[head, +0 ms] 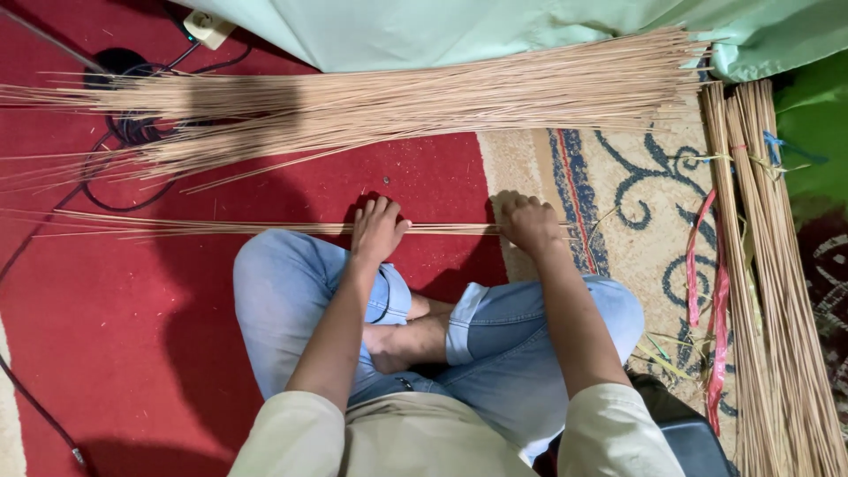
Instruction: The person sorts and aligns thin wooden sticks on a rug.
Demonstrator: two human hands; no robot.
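A thin bundle of long tan sticks (221, 227) lies across the red carpet in front of my crossed legs. My left hand (378, 230) rests flat on the bundle with fingers spread, pressing it down. My right hand (528, 223) is closed around the bundle's right end, near the patterned part of the rug.
A large pile of the same sticks (397, 102) lies farther away across the carpet. Tied stick bundles (777, 291) run along the right with red plastic ribbon (717, 318). Black cables (124, 132) and a power strip (208, 26) sit at the upper left; green cloth (442, 31) lies beyond.
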